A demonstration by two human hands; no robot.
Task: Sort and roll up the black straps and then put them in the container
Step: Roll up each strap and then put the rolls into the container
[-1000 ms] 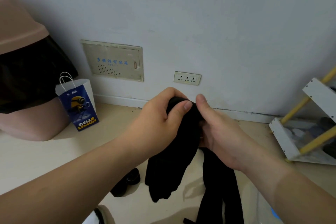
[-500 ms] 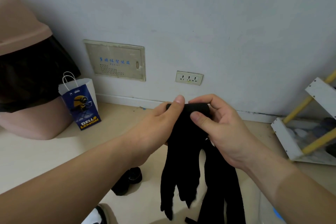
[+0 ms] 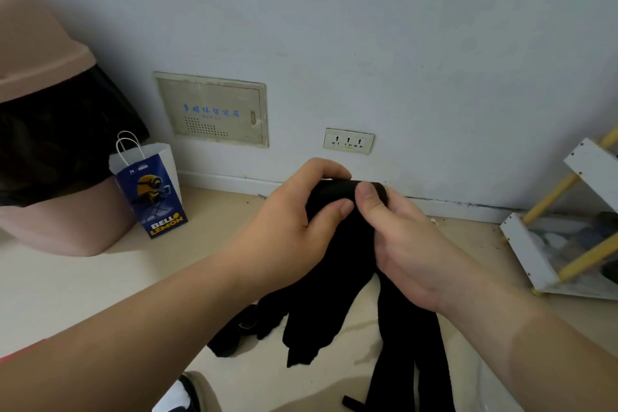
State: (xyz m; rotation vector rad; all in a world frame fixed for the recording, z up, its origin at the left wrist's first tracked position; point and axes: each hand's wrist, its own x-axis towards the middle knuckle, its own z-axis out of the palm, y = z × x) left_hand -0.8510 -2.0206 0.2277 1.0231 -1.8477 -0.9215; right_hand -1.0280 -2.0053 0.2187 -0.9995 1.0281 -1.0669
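I hold a black strap up in front of the wall, its top end wound into a small roll. My left hand grips the roll from the left, thumb on its front. My right hand pinches the roll's right end with thumb and fingers. The loose strap ends hang down below both hands. More black straps trail to the floor at the lower right. A small black bundle lies on the floor under my left forearm. No container can be told for certain.
A pink bin with a black liner stands at the left, a blue and white paper bag beside it. A white rack with yellow rods lies at the right. The wall bears a panel and a socket.
The roll at the strap's top has been turned further between my hands. The hanging ends have risen and shortened. My right thumb now sits on top of the roll.
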